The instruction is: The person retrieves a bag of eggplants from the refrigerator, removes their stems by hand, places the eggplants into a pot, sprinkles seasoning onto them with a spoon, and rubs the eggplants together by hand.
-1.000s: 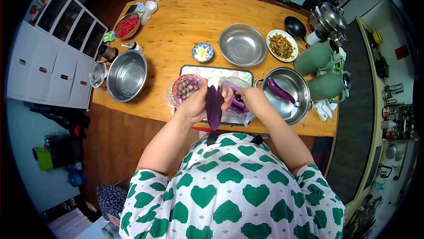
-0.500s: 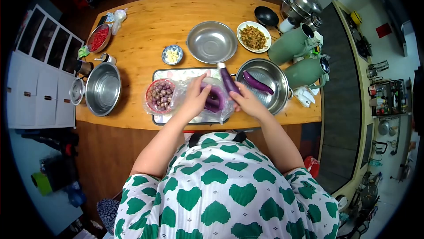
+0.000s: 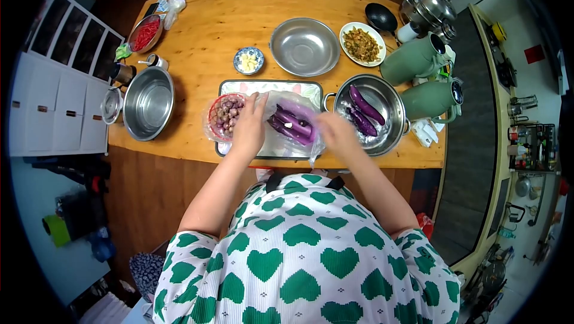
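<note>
Long purple eggplants (image 3: 291, 124) are cradled in a clear plastic bag (image 3: 314, 151), slanted towards the white patterned tray's (image 3: 305, 89) near right corner, between the spread left hand (image 3: 249, 123) and the equally near right hand (image 3: 338, 133), its grip blurred beyond telling. And now, a second eggplant (image 3: 362, 122) has been landed in the silver steel pot (image 3: 393, 135)!

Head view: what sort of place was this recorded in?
Probably a home kitchen, or a dining area joined to one: a wooden table bears eggplants in a steel pot, and on the right a rack of what look like jars and kitchenware stands along the wall.
</note>
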Available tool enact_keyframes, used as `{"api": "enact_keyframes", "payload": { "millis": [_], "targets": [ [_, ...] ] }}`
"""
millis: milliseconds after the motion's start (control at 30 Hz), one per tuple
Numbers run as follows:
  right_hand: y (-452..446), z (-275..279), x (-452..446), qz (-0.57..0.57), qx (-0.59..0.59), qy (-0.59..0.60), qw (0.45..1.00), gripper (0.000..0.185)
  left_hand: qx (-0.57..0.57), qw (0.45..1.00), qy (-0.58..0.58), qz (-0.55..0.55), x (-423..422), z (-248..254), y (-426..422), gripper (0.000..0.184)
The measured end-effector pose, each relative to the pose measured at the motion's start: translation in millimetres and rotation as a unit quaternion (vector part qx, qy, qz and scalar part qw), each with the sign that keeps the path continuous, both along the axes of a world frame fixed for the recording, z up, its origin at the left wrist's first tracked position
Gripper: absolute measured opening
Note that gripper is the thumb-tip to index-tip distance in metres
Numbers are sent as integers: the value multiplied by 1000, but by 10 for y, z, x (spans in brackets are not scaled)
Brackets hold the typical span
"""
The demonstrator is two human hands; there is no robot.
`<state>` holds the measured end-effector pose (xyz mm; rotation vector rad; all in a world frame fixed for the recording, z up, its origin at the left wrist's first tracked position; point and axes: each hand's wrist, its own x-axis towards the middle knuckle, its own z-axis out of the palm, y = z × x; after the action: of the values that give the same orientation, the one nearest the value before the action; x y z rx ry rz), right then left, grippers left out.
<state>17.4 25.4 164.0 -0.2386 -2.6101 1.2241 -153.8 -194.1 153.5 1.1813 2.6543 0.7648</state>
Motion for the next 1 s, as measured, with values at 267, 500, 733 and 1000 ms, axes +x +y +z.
{"api": "enact_keyframes", "payload": {
  "millis": [267, 500, 733, 1000],
  "targets": [
    [-230, -666, -520, -9, 329, -94, 940, 17, 92, 994, -39, -50, -43, 162, 91, 88],
    [100, -479, -420, 5, 281, -218, 935, 51, 21, 1000, -15, -15, -232, -6, 48, 80],
    [-287, -502, -402, -97, 258, -190, 942, 58, 60, 997, -52, -23, -309, 96, 75, 57],
    [-567, 307, -334, -10, 296, 74, 952, 37, 125, 991, 26, -37, -354, 180, 126, 33]
  ]
}}
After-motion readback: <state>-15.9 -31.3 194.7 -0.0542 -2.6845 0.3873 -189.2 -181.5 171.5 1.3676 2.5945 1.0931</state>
